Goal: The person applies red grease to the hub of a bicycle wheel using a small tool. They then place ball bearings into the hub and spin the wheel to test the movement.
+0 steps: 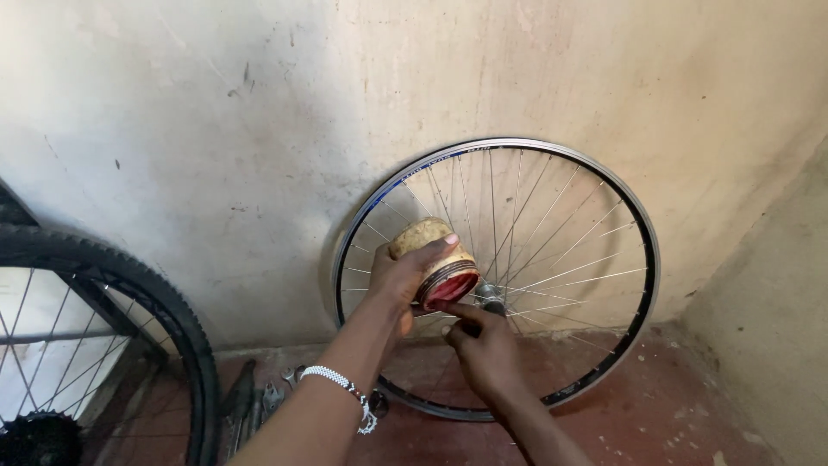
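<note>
Both forearms reach out toward a bare wheel (pixel 498 278) leaning on the wall. The left hand (pixel 398 278), a bead bracelet (pixel 343 384) on its wrist, is wrapped around a grimy jar (pixel 435 261), tipping its red-smeared mouth toward the hub (pixel 490 299). The right hand (pixel 485 348) sits just below the jar, fingers curled together, forefinger tip at the rim. Spanners (pixel 269 397) lie on the floor beside a tyred wheel (pixel 177 332).

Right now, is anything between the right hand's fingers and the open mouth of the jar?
Nothing visible. The left hand holds the jar tilted, with its red-rimmed mouth toward the right hand, whose fingertips are already at the rim. The bare wheel rim stands behind them.
</note>
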